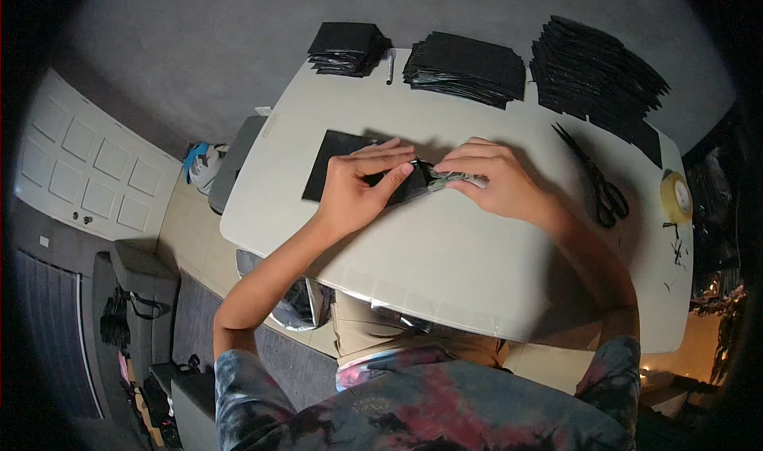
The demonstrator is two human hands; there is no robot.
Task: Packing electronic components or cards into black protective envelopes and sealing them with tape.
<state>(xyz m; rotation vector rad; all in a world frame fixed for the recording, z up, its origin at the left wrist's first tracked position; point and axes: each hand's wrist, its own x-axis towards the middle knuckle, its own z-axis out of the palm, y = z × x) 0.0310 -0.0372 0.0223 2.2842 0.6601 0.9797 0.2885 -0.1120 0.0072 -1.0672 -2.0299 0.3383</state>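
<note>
A flat black rectangular packet (pixel 324 169), seemingly of plastic, lies on the white table in front of me. My left hand (pixel 359 187) rests over it, its thumb and fingers pinching the packet's right end. Close by on the right, my right hand (pixel 502 182) is closed on a crumpled, shiny greyish-green piece (pixel 457 182) that meets this end. Whether it is the packet's own folded end or a separate piece I cannot tell. Both hands' fingertips hide part of where they meet.
Along the table's (pixel 445 276) far edge stand a small black stack (pixel 346 47), a middle stack (pixel 465 65) and a large fanned stack (pixel 596 73). A marker (pixel 390 67) lies between the first two. Black scissors (pixel 594 177), a tape roll (pixel 675 197) and black scraps (pixel 676 251) are at right.
</note>
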